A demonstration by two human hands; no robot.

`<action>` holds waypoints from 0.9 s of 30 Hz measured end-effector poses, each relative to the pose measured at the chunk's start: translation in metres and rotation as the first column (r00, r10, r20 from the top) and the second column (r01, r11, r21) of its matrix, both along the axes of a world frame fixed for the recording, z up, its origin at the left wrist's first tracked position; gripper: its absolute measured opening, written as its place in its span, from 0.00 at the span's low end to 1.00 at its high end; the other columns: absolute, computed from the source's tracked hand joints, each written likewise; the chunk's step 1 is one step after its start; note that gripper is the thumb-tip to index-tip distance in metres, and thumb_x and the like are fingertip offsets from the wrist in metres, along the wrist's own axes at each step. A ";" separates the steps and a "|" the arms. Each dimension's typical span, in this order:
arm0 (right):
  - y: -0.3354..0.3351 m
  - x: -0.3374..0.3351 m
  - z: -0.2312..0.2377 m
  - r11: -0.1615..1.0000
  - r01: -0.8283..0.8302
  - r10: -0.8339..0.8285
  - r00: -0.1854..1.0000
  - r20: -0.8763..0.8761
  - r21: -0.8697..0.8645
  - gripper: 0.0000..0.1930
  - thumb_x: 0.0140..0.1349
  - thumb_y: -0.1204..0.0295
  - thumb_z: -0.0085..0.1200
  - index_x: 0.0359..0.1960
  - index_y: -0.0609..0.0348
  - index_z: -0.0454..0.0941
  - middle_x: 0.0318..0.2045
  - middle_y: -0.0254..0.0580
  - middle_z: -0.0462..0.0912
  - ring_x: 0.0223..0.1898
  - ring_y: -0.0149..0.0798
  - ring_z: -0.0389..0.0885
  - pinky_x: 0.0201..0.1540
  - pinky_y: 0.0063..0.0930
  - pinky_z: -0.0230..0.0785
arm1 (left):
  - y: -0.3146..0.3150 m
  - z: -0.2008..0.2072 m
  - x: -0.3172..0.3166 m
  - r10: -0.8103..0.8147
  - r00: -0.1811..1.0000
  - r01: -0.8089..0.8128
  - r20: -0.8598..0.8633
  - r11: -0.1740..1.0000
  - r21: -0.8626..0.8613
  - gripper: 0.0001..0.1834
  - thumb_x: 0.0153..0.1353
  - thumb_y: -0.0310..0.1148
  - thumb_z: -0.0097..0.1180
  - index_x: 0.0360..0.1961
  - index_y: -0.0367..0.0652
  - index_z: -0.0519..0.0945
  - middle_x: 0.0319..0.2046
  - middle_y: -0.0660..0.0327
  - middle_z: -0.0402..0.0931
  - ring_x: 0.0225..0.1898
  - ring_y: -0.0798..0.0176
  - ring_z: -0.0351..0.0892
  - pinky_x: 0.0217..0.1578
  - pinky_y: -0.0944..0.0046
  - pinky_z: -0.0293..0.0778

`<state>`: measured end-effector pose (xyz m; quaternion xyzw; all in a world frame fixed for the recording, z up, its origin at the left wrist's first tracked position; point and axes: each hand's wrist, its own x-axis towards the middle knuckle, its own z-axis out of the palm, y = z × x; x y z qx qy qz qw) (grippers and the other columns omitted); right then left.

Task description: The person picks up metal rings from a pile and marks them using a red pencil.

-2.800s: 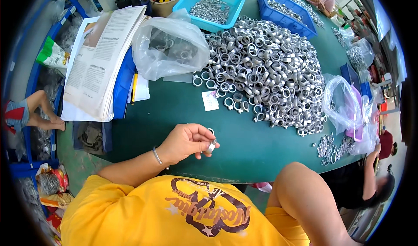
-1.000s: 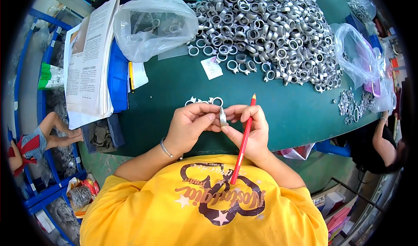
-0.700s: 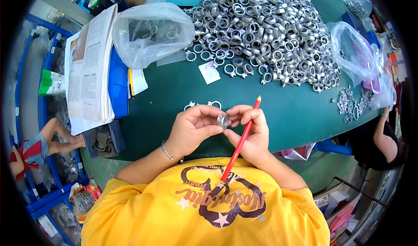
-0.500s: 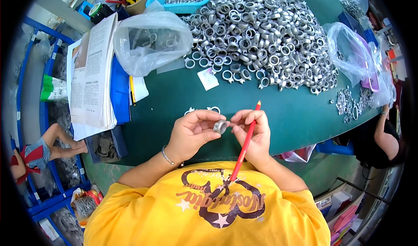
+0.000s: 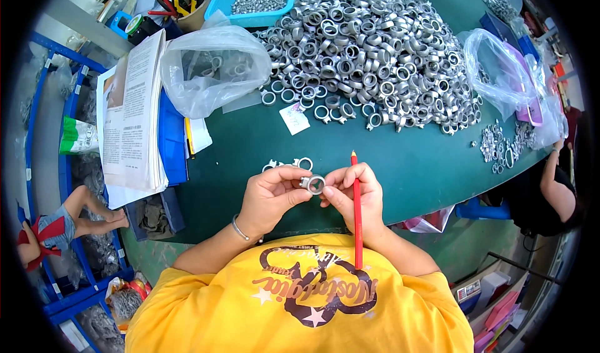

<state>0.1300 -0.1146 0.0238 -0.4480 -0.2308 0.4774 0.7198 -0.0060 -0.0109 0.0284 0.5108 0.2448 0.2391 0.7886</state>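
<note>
A small metal ring clamp [image 5: 306, 182] is pinched between the thumb and fingers of my left hand [image 5: 272, 193], above the near part of the table, its round opening turned up toward me. My right hand [image 5: 362, 196] closes around a red pencil [image 5: 358, 225], whose tip points away from me. The right thumb and fingertip also meet the right side of the ring. Just beyond my left fingers a few similar rings [image 5: 304, 163] lie on the table, partly hidden by that hand.
A large heap of metal rings [image 5: 375, 46] covers the far part of the green table [image 5: 250, 143]. Clear plastic bags [image 5: 215, 96] and a stack of printed papers [image 5: 134, 115] stand left, with a blue tray [image 5: 250, 18] of small parts behind. Smaller ring piles [image 5: 494, 146] and another person's arm [image 5: 550, 181] are at right.
The ring has been turned, so its opening now faces up toward me. My right fingers have come onto its side, and the red pencil has swung more upright.
</note>
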 end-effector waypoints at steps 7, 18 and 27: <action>-0.001 0.003 -0.005 0.990 0.133 -0.138 0.881 0.452 0.043 0.18 0.65 0.74 0.40 0.56 0.64 0.61 0.34 0.41 0.75 0.32 0.29 0.73 0.34 0.19 0.68 | -0.001 0.000 -0.001 0.037 0.993 -0.037 -0.112 0.999 0.002 0.10 0.53 0.20 0.56 0.39 0.33 0.76 0.33 0.55 0.79 0.33 0.65 0.79 0.32 0.70 0.77; -0.006 0.006 -0.001 0.934 0.138 -0.334 0.665 0.668 0.330 0.03 0.52 0.80 0.50 0.29 0.63 0.70 0.20 0.40 0.74 0.23 0.37 0.72 0.32 0.28 0.63 | -0.001 0.003 -0.001 0.026 0.997 -0.031 -0.076 0.998 -0.056 0.09 0.57 0.23 0.53 0.39 0.31 0.76 0.33 0.53 0.79 0.33 0.63 0.80 0.33 0.69 0.78; -0.005 0.005 -0.003 0.932 0.167 -0.349 0.649 0.676 0.321 0.05 0.51 0.82 0.48 0.31 0.63 0.70 0.21 0.40 0.75 0.24 0.37 0.72 0.33 0.28 0.62 | 0.000 0.001 -0.004 0.016 0.998 -0.023 -0.067 0.995 -0.100 0.08 0.58 0.25 0.53 0.38 0.32 0.76 0.31 0.53 0.79 0.31 0.62 0.80 0.32 0.69 0.78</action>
